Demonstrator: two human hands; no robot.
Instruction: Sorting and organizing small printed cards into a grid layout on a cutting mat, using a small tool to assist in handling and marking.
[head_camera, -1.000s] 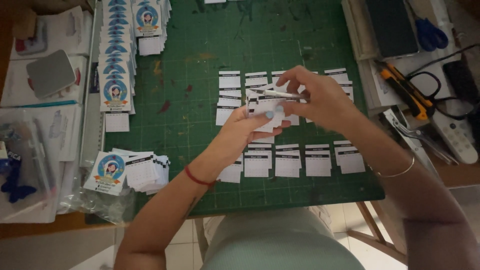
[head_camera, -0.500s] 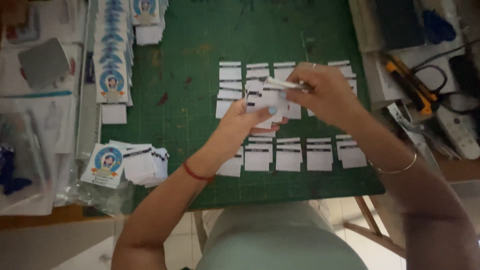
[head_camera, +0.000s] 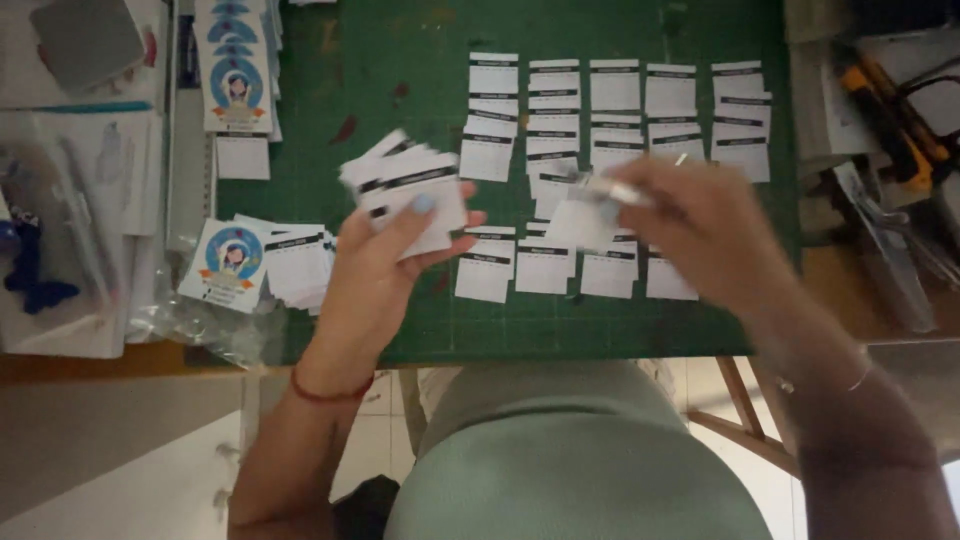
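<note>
A left hand (head_camera: 385, 265) grips a fanned stack of white slips (head_camera: 405, 190); the blurred right hand (head_camera: 690, 225), nearer the rows, pinches one slip (head_camera: 580, 222) above the green cutting mat (head_camera: 370, 80).

Left hand (head_camera: 385, 265) holds card stack (head_camera: 405, 190)

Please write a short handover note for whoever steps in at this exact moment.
Left hand: holds a fanned stack of cards above the green mat.
Right hand: blurred, pinching one card over the sorted piles.
Done: several rows of small piles lie on the mat, each card white with a dark top strip.
Left: the stack in the left hand is not yet laid out. More cards with a round picture sit at the mat's left edge, and another column above.
</note>
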